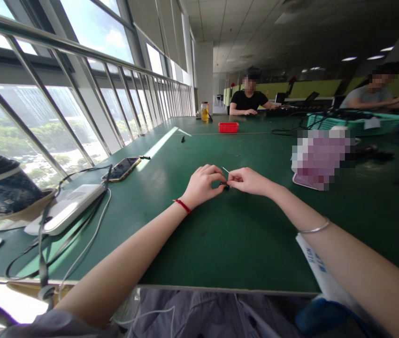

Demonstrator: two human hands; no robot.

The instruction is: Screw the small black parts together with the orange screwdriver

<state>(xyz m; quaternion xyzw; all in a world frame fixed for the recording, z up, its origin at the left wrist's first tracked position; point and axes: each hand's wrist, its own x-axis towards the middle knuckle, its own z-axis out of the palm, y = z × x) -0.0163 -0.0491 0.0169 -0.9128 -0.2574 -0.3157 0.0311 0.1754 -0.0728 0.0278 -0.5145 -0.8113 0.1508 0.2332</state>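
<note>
My left hand [203, 186] is low over the green table, thumb and fingers pinched on a small black part [224, 186] whose kind I cannot make out. Close against it, my right hand [248, 181] grips a thin metal rod [225, 169]. Its bright tip points up and to the left, and the rest is hidden in the fingers. The fingertips of both hands nearly meet at the black part. A second small black piece [183, 139] lies farther off on the table.
To the left are a phone [124, 169], a white power bank [74, 211] with cables, and a cup [4, 188]. A red box [228, 127], a jar [204, 111] and a teal basket [352, 123] stand farther back. A pink-and-white object [321, 159] is at right. Two people sit beyond.
</note>
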